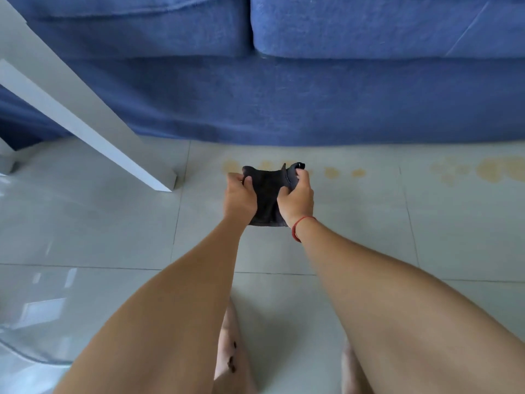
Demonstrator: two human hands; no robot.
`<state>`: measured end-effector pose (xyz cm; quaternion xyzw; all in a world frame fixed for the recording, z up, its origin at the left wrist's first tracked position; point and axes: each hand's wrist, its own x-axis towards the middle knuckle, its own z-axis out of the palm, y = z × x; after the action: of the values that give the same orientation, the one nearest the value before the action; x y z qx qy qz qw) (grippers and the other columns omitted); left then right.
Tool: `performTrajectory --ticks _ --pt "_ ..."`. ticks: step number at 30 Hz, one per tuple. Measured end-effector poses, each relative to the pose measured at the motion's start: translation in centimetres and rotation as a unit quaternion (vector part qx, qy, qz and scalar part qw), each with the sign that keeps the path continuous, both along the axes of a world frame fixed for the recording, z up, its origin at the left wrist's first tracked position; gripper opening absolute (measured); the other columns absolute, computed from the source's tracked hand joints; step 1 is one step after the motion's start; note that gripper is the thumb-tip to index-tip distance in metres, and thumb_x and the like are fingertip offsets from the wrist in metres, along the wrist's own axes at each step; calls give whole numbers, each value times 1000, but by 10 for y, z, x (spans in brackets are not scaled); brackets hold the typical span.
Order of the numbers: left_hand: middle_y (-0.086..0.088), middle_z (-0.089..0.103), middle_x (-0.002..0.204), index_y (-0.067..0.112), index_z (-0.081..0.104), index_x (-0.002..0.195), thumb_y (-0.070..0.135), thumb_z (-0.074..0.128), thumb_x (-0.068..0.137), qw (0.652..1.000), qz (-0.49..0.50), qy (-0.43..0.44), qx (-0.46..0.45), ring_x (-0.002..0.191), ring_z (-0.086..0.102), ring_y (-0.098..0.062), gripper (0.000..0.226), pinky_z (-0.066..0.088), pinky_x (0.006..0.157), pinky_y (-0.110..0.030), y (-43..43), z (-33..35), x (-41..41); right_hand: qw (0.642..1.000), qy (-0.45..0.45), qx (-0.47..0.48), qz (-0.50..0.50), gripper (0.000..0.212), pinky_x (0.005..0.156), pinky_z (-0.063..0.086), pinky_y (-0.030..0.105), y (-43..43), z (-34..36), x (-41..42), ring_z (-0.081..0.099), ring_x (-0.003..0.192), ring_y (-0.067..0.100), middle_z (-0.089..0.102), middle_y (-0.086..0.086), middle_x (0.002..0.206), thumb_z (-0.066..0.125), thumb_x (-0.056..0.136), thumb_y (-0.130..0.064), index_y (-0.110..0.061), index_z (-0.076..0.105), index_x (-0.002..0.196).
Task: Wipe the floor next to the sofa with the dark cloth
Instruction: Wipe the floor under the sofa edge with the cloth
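A dark cloth (267, 194) is stretched between both hands above the pale tiled floor (355, 223), just in front of the blue sofa (312, 103). My left hand (239, 199) grips its left edge and my right hand (297, 199), with a red band at the wrist, grips its right edge. Yellowish spots (331, 172) dot the tiles along the sofa's base, partly hidden behind the cloth. A bigger yellow stain (494, 169) lies at the right.
A white table leg (85, 120) slants down from the upper left to the floor beside the sofa. A clear curved object (31, 351) sits at the lower left. Bare feet (231, 359) stand on the tiles below my arms.
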<state>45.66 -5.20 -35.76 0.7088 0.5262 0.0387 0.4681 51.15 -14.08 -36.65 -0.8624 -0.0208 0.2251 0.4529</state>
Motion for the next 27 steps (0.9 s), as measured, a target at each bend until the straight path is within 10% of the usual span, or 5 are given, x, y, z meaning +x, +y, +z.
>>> performTrajectory --ticks 5,13,27 --pt "-17 35 148 5 25 147 37 39 101 994 -28 93 -52 131 42 -36 58 39 104 -43 14 -55 -4 960 -80 -234 128 67 114 22 49 7 -53 11 35 137 31 32 11 152 58 85 -18 -11 28 145" --pt "-9 -16 162 16 -2 155 45 30 99 957 -72 229 165 150 -11 -27 71 -2 119 -46 69 -115 -14 896 -201 -230 322 70 118 -4 53 30 -118 3 0 150 28 4 8 162 42 91 -53 -22 22 151" --pt "1 -29 159 30 -16 153 52 20 98 955 -118 259 81 146 -27 -22 69 -17 114 -49 87 -137 -15 878 -308 -231 283 48 115 13 51 24 -148 1 31 143 25 37 0 154 33 98 -38 -24 43 142"
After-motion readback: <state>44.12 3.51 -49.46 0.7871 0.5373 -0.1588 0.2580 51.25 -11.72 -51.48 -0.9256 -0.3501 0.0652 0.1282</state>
